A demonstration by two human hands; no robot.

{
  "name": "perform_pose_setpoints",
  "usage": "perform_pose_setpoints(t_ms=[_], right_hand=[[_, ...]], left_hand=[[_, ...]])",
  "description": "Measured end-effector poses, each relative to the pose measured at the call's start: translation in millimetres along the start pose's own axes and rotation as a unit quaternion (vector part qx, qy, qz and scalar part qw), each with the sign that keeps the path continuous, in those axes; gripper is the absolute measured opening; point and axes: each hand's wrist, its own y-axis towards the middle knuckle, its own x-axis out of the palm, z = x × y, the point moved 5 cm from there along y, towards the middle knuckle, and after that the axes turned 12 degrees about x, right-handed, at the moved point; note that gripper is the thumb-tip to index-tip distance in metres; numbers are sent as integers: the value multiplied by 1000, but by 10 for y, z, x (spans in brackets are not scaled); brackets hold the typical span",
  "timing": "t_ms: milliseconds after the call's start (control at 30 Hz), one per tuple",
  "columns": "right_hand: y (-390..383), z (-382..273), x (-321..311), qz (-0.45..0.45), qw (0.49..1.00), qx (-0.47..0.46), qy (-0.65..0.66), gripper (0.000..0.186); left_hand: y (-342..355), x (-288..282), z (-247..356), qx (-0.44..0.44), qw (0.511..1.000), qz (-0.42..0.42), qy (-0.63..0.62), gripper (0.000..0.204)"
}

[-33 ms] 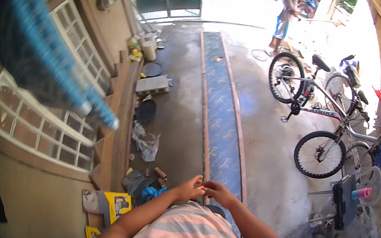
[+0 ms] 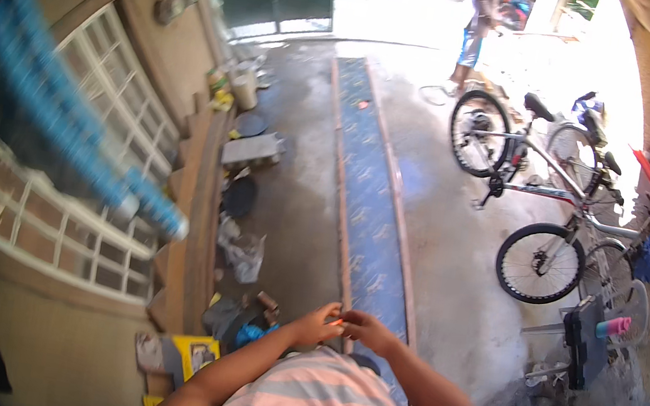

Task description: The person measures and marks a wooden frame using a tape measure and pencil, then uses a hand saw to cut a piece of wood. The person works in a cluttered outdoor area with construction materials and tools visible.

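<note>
At the left, a yellow-and-grey cardboard box (image 2: 198, 352) and a crumpled bright-blue plastic bag (image 2: 250, 333) are seen. Between the curled, closely gathered fingers of the left hand (image 2: 313, 326) and the right hand (image 2: 370, 332), a small bright-orange object (image 2: 335, 322) is held (by which one it is pinched cannot be told). Beyond, a long blue patterned sheet (image 2: 370, 235) is edged by reddish-brown strips (image 2: 398, 197), left of a silver bicycle (image 2: 545, 192).

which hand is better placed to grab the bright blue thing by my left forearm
Likely the left: your left hand is nearer the bright blue thing; your right hand is farther across. Both hands meet at a small orange object.
</note>
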Motion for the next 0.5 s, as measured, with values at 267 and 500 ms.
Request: perform_pose_setpoints(t_ms=[267, 500], right_hand=[[1245, -816, -646, 124, 987, -8, 106, 39], [2151, -2102, -1542, 160, 941, 24, 296, 45]], left_hand=[[1372, -1235, -330, -7, 997, -70, -13, 76], [3001, -2787, 482, 33, 943, -216, 251, 66]])
